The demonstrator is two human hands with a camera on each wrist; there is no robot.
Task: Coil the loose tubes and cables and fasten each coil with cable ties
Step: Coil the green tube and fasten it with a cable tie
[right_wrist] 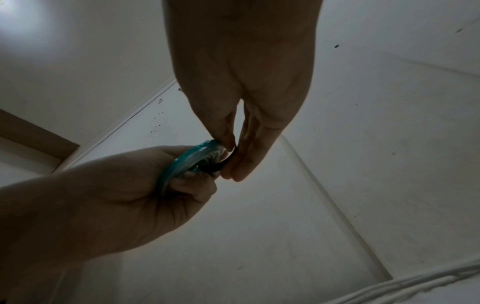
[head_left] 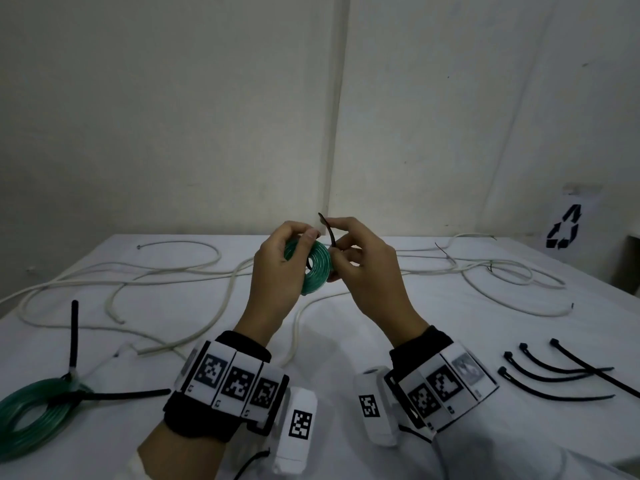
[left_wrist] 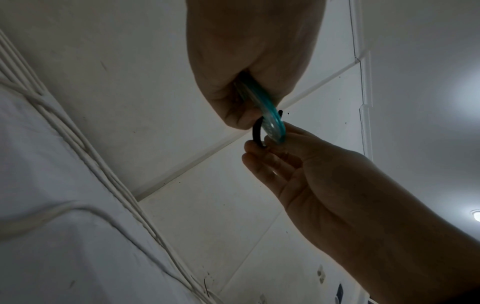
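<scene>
A small coil of green tube is held up above the table, gripped by my left hand, with the thumb over its top. A black cable tie loops through the coil's centre and its tail sticks up. My right hand pinches the tie right beside the coil. In the left wrist view the green coil shows edge-on with the black tie curving round it. The right wrist view shows the coil and the tie between the fingertips of both hands.
Long white cables lie loose across the white table. A larger green coil fastened with black ties lies at the front left. Several spare black cable ties lie at the front right. A recycling sign hangs on the right wall.
</scene>
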